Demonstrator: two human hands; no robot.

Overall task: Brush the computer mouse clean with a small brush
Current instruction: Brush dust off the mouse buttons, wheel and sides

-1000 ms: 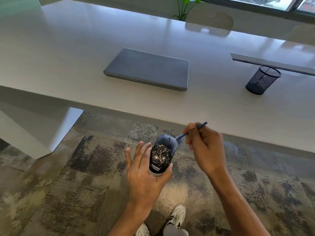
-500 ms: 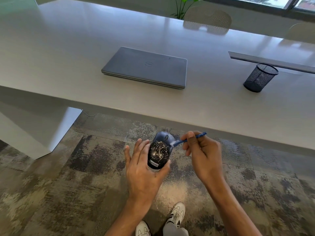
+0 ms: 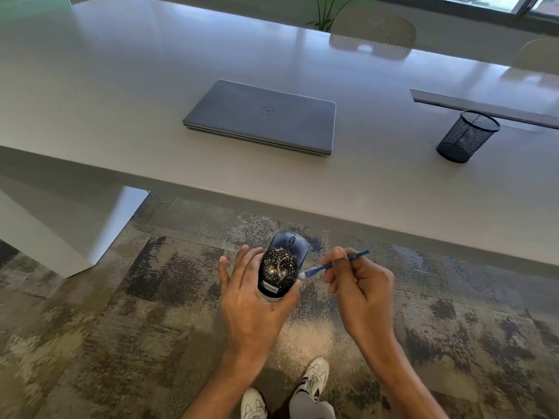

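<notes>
Computer mouse [image 3: 282, 264], dark and rounded, is held in the air over the carpeted floor [image 3: 121, 313], in front of the table [image 3: 121, 86] edge, not resting on it. Pale crumbs speckle its back half. The left hand [image 3: 257, 300] cups it from below and behind, with the thumb curled against its right side and the fingers along its left. The right hand [image 3: 360, 285] pinches a small blue brush [image 3: 332, 264] like a pen; its pale tip touches the right flank of the mouse.

Risks, as a judgement: a firm stroke could twist the mouse out of the loose left grip and drop it on the floor; the thin handle could slip in the pinch; swept crumbs will likely scatter onto the carpet and the white shoes [image 3: 311, 376] below.

On the smooth grey table lie a closed grey laptop [image 3: 260, 116] and, well apart to the right, a black mesh pen cup [image 3: 465, 136]. Beyond stand pale chairs [image 3: 375, 25], a green plant [image 3: 328, 10] and a window.
</notes>
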